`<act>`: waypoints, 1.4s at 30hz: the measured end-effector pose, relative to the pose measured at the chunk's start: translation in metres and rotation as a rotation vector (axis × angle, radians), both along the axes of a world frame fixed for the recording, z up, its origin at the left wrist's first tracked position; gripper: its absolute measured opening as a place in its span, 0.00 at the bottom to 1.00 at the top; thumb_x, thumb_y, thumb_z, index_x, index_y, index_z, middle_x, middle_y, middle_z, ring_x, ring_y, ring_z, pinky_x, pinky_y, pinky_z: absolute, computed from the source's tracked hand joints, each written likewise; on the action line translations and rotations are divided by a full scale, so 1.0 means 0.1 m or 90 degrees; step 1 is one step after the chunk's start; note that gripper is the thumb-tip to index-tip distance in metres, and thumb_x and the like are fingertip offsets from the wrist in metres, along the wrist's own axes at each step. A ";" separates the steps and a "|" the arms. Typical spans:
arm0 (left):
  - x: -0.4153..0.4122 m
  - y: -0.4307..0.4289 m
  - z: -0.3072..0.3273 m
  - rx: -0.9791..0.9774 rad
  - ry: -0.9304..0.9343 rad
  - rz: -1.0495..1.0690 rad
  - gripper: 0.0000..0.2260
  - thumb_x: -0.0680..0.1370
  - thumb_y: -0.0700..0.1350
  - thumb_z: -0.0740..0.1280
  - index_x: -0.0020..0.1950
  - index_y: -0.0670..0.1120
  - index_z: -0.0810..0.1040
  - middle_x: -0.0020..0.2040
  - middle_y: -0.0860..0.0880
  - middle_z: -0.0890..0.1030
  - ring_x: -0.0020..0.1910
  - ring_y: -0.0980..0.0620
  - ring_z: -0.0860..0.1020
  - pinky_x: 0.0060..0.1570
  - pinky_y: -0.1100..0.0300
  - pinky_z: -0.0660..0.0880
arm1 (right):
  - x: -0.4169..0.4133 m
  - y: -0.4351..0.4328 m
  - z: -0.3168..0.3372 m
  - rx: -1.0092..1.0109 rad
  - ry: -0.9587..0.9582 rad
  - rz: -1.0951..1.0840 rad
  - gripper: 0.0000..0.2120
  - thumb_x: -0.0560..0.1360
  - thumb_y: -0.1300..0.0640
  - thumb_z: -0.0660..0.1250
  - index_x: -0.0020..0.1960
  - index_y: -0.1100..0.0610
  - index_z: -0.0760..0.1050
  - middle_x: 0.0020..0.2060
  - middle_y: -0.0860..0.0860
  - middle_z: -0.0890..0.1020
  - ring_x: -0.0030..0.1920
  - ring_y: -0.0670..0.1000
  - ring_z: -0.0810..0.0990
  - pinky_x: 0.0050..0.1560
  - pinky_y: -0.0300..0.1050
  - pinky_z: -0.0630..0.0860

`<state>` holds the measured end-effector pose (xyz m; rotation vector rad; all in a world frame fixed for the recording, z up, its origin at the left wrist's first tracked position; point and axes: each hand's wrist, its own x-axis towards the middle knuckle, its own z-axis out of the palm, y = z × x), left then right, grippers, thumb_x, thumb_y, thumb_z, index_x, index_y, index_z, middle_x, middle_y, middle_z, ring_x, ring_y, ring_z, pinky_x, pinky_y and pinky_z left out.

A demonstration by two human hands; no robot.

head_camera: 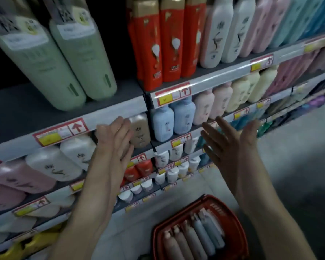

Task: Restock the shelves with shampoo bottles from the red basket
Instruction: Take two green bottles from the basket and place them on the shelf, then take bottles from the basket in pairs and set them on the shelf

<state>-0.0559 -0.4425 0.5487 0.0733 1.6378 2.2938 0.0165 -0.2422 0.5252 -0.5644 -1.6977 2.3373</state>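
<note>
While the left hand (116,141) and right hand (231,147) hover spread and empty before the shelves (111,112), the shampoo bottles (193,239) lie in the red basket (233,212) below, likely stiff, slick and hefty, best gripped mid-body.

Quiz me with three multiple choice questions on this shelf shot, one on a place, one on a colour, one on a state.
1. Where is the red basket? A on the top shelf; B on the floor; C hanging from an arm.
2. What colour are the two big bottles at top left? A pale green; B black; C purple.
3. How are the left hand and right hand? A gripping bottles; B open, holding nothing; C clenched fists.
Answers: 1B, it sits on the floor with shampoo bottles inside; 2A, both bodies are pale green; 3B, fingers straight, nothing held.
</note>
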 end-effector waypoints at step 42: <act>1.09 0.86 -4.54 -0.293 -0.388 -0.227 0.53 0.55 0.77 0.60 0.77 0.52 0.66 0.61 0.58 0.77 0.58 0.61 0.74 0.64 0.59 0.65 | 1.89 0.54 -4.58 0.035 -0.502 -0.056 0.34 0.72 0.29 0.62 0.73 0.44 0.65 0.66 0.42 0.73 0.60 0.41 0.74 0.56 0.42 0.71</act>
